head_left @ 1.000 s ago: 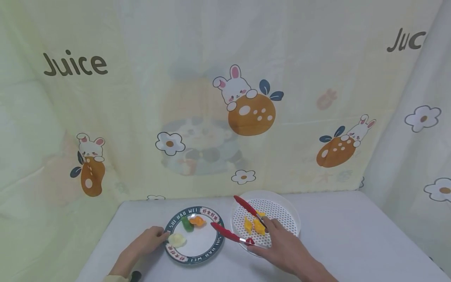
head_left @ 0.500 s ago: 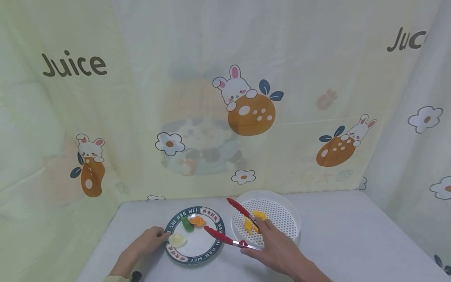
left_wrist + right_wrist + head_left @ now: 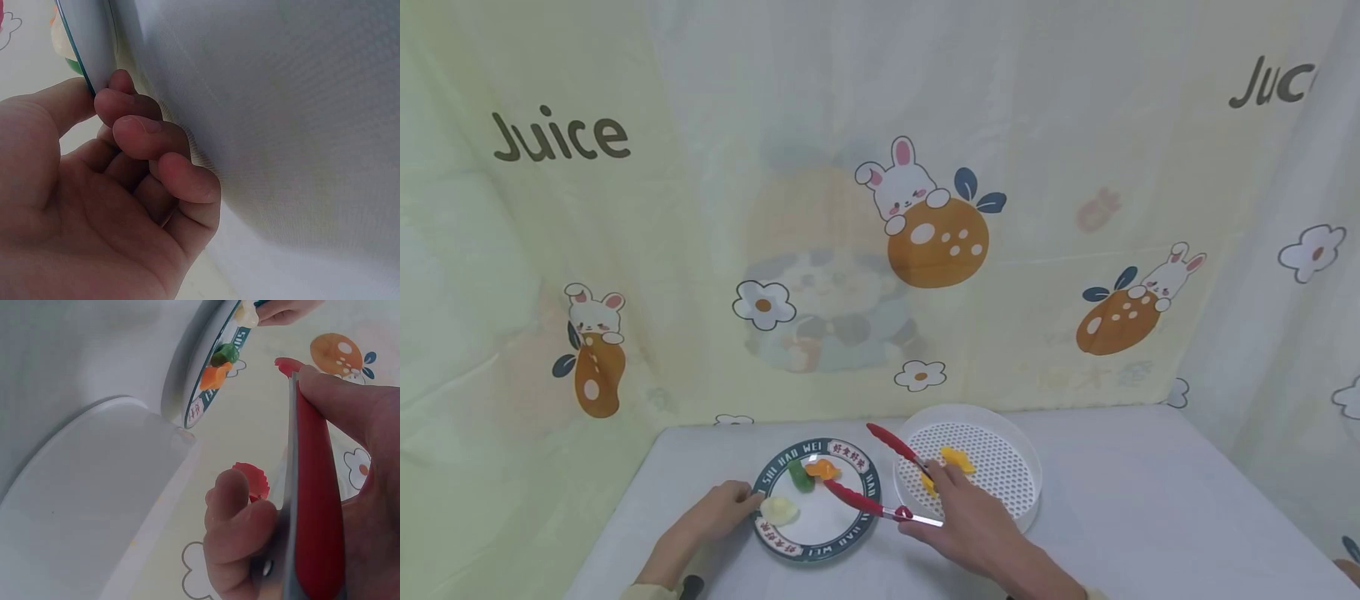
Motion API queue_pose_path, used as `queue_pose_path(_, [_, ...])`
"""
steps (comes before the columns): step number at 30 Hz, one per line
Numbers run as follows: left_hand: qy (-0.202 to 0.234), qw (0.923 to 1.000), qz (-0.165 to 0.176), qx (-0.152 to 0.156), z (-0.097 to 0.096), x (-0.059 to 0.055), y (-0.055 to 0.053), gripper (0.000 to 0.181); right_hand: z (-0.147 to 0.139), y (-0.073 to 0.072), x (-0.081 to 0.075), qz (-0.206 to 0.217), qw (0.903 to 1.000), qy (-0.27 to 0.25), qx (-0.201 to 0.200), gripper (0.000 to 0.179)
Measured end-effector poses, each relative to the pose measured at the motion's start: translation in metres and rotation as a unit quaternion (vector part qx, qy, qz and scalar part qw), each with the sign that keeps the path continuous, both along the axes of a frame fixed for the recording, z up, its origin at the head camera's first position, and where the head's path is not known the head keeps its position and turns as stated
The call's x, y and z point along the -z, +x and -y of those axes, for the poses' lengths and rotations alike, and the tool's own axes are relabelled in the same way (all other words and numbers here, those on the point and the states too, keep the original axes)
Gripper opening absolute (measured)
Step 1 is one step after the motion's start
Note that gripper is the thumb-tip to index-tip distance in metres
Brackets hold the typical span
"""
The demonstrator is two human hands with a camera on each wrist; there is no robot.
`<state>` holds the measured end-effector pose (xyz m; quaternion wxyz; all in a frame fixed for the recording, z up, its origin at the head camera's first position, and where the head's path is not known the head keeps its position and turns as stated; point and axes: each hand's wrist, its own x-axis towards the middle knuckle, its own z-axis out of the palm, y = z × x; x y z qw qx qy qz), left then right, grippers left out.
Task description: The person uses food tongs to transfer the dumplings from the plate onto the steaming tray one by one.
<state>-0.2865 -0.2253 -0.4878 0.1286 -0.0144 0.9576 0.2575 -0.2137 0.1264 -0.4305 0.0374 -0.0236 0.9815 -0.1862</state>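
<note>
My left hand (image 3: 722, 507) pinches the left rim of a round plate (image 3: 823, 521) with a dark green lettered border. In the left wrist view the thumb and index finger meet at the plate's edge. On the plate lie a green dumpling-like piece (image 3: 801, 477), an orange one (image 3: 823, 470) and a pale one (image 3: 779, 511). My right hand (image 3: 973, 521) grips red-and-metal tongs (image 3: 854, 498), their tips spread apart with nothing between. One tip is over the plate, the other near the gap beside the white perforated tray (image 3: 1000, 467). Yellow pieces (image 3: 957, 459) lie in that tray, partly hidden by the hand.
Plate and tray stand side by side on a white-covered table (image 3: 1120, 483). Behind rises a curtain (image 3: 1045, 150) printed with rabbits, fruit and flowers. A small dark object (image 3: 692, 587) shows by the left wrist.
My right hand has carried the spread tongs leftward, from over the tray towards the plate. More of the tray's right part shows now. The left hand has stayed on the plate rim.
</note>
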Motion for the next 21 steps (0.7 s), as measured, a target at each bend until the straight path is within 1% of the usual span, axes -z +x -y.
queue_pose_path(8, [0.006,1.0000,-0.002,0.001,0.001,0.000,0.000,0.029,0.011,-0.005,0.000,-0.024,0.9994,0.004,-0.026,0.088])
queue_pose_path(18, [0.008,1.0000,0.002,-0.006,0.000,0.000,0.000,0.029,0.023,-0.013,0.003,-0.015,0.9988,0.002,-0.048,0.082])
queue_pose_path(21, [0.006,1.0000,0.003,-0.006,0.001,0.001,-0.001,0.028,0.025,-0.014,0.004,-0.024,0.9984,0.010,-0.051,0.080])
